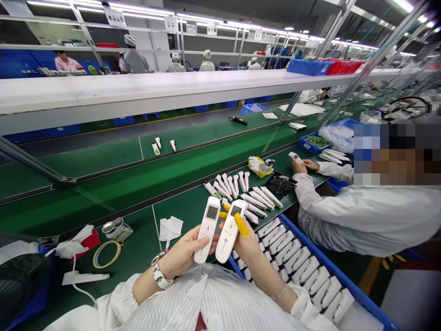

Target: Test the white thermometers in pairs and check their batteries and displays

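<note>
My left hand (pixel 182 255) is closed round a white thermometer (pixel 207 227) with a small screen, held upright. My right hand (pixel 245 239), with yellow finger cots on thumb and fingertip, grips a second white thermometer (pixel 229 232) right beside the first. Both are held just above my lap, near the front edge of the green bench (pixel 138 248). A blue tray (pixel 344 280) full of white thermometers in rows lies to my right. Several loose thermometers (pixel 246 193) lie in a fan on the bench beyond my hands.
A co-worker in a white coat sits at the right, holding a thermometer (pixel 295 157) over the bench. A tape roll (pixel 106 253), white cloth (pixel 170 227), small metal cans (pixel 115 227), a black fan (pixel 279 185) and a yellow dish (pixel 260 166) lie about. A green conveyor (pixel 103 161) carries three thermometers.
</note>
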Demonstrator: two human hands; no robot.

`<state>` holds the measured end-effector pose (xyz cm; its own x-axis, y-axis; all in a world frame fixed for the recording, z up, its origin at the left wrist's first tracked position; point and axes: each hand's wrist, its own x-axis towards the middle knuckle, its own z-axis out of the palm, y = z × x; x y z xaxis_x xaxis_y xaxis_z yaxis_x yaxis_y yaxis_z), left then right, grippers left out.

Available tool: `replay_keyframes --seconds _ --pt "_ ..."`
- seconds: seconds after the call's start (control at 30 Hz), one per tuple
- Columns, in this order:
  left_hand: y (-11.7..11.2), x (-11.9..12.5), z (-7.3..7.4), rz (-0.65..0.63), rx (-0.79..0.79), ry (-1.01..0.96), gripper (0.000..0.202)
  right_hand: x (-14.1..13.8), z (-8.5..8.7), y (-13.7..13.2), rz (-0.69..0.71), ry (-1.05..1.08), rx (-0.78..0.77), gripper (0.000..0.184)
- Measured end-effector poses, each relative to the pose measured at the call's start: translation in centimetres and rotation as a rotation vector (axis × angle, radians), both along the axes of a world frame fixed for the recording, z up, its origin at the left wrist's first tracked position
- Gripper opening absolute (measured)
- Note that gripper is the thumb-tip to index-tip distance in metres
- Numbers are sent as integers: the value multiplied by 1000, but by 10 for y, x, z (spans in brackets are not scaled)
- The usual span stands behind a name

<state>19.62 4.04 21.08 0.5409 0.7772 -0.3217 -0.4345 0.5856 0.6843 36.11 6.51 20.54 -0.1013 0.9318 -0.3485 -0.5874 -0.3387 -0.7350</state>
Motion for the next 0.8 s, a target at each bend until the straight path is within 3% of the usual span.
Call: replay_keyframes --seconds 0.23,0.4,0.57,0.8 --pt "1 5 -1 -14 4 44 42 6 -1 -4 -5 -2 -21 57" --pt "-2 16 5 -58 15 128 45 12 -12 -10 -58 31 -44 60" --pt "-1 28 7 -97 -48 300 61 15 -23 -14 -103 47 -41 49" --pt "-3 45 3 -46 -3 387 70 19 -10 -26 -112 33 16 37"
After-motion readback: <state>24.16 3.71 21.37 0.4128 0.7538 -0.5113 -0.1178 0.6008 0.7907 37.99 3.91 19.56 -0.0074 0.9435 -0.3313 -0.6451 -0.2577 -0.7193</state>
